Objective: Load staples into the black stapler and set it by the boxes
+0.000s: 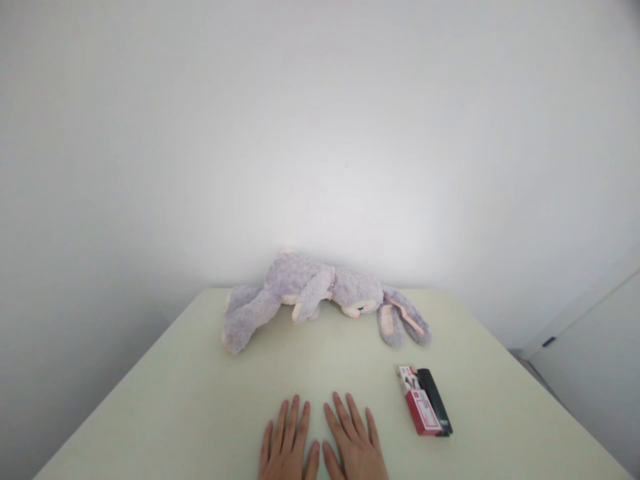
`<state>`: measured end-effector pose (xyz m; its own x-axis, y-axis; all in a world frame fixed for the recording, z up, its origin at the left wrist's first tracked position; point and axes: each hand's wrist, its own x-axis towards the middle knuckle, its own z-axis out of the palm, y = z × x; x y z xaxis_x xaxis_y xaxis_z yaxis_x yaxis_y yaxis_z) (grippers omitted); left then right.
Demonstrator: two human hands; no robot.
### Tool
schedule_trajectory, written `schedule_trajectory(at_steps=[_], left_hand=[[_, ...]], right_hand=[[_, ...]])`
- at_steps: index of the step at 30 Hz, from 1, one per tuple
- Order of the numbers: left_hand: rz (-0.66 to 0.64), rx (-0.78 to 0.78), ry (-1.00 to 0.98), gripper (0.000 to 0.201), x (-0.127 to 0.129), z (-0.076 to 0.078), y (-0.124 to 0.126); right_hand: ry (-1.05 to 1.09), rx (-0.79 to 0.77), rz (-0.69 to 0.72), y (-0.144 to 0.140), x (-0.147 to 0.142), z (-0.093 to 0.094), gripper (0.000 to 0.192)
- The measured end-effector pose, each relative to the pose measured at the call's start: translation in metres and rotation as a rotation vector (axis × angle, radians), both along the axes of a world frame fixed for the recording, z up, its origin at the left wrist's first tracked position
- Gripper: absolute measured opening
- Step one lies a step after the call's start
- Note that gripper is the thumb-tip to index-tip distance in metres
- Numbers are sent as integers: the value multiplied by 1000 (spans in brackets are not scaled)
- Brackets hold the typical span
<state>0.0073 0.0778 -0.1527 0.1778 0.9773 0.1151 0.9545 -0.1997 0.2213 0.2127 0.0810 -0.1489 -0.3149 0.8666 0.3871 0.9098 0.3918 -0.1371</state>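
Observation:
My left hand (286, 443) lies flat on the pale table (200, 400), fingers stretched out and holding nothing. Beside it, my right hand (354, 443) rests palm down in the same way, its thumb close to the left thumb but apart from it. Right of my right hand is a red and white box (421, 405) with printed labels. A black stapler-like object (435, 402) lies against the box's right side. Beyond both hands, a grey-purple plush rabbit (295, 277) lies on its side, ears to the right and legs to the left.
A white wall (320, 147) rises directly behind the table's far edge, close to the rabbit's back. At the far right, past the table's side edge, a white door or panel (595, 373) with a small dark fitting (549, 341) shows.

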Motion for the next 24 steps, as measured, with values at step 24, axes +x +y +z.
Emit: schedule_trajectory(at_steps=[24], left_hand=[[-18, 6, 34, 59, -4, -11, 2]], right_hand=[[-185, 133, -32, -6, 22, -15, 75]])
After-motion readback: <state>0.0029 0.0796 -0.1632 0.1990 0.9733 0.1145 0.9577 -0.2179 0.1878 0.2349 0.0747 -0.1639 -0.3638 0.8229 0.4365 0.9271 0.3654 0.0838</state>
